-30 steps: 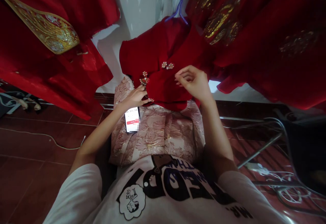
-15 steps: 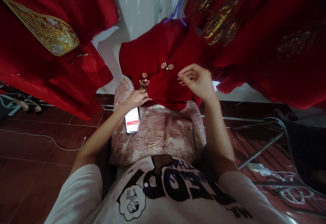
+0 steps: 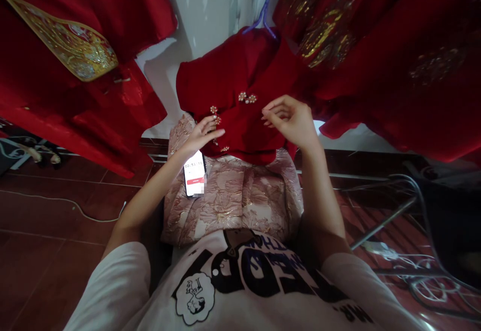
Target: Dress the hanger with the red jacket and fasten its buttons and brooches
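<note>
A red garment (image 3: 240, 130) on a blue hanger (image 3: 263, 17) lies spread over my lap. Beaded flower ornaments (image 3: 247, 98) sit at its middle, and another flower ornament (image 3: 214, 110) is partly covered by my left hand (image 3: 203, 134). That hand hovers at the garment's left side, thumb and fingers apart, apparently holding nothing. A small beaded piece (image 3: 224, 149) shows below it near the hem. My right hand (image 3: 291, 120) is above the garment's right side, thumb and forefinger pinched together; whatever they hold is too small to make out.
Under the garment, a pink brocade cloth (image 3: 225, 195) covers my lap, with a lit phone (image 3: 194, 175) on it. Red embroidered garments (image 3: 90, 45) hang on both sides. A metal-framed chair (image 3: 421, 205) and tangled white cables (image 3: 428, 281) are at right.
My left hand has risen from the hem toward the flower ornament and its fingers have spread. The small beaded piece near the hem has come into view. My right hand stays nearly still.
</note>
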A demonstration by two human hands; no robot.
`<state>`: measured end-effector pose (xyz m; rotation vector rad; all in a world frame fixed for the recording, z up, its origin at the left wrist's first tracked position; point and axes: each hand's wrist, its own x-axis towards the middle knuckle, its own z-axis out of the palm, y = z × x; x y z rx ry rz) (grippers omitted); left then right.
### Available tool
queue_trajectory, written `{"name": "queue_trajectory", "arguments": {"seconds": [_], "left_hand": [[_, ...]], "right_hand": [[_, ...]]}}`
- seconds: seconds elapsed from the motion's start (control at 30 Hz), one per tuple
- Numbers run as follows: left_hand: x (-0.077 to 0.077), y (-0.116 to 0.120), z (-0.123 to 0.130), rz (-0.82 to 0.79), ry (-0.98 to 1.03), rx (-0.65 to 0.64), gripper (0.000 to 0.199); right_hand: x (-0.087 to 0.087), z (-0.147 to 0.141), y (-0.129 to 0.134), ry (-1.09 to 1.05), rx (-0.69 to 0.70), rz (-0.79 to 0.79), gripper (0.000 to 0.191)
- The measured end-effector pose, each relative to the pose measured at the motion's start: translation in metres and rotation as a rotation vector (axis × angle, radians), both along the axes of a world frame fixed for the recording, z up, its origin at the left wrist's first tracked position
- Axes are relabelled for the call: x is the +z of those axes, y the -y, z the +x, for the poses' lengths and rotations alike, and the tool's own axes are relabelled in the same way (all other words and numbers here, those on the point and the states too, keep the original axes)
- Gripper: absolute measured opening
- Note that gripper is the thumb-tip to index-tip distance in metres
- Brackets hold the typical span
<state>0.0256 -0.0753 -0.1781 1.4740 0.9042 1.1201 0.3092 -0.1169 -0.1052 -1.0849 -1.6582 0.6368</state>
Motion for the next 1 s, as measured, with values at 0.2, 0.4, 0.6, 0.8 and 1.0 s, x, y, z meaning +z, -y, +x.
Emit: {"name": "queue_trajectory", "arguments": {"seconds": [0.2, 0.4, 0.6, 0.8, 1.0], "left_hand": [[0.002, -0.010, -0.004, -0.151, 0.199, -0.038, 0.060], [0.001, -0.008, -0.001, -0.129, 0.068, 0.004, 0.058], [0.008, -0.001, 0.005, -0.171, 0.156, 0.099, 0.040], [0.004, -0.002, 0.006, -0.116, 0.098, 0.160, 0.026], [0.007, 0.000, 0.006, -0.214, 0.140, 0.077, 0.036]], "right_hand": [[-0.001, -0.002, 0.000, 0.000, 0.019, -0.008, 0.034], [-0.001, -0.002, 0.000, 0.019, 0.038, -0.007, 0.034], [-0.004, -0.003, -0.003, 0.032, 0.031, -0.004, 0.035], [-0.004, -0.001, -0.010, 0.106, -0.060, 0.113, 0.031], [0.010, -0.006, -0.032, 0.425, -0.153, 0.316, 0.034]]}}
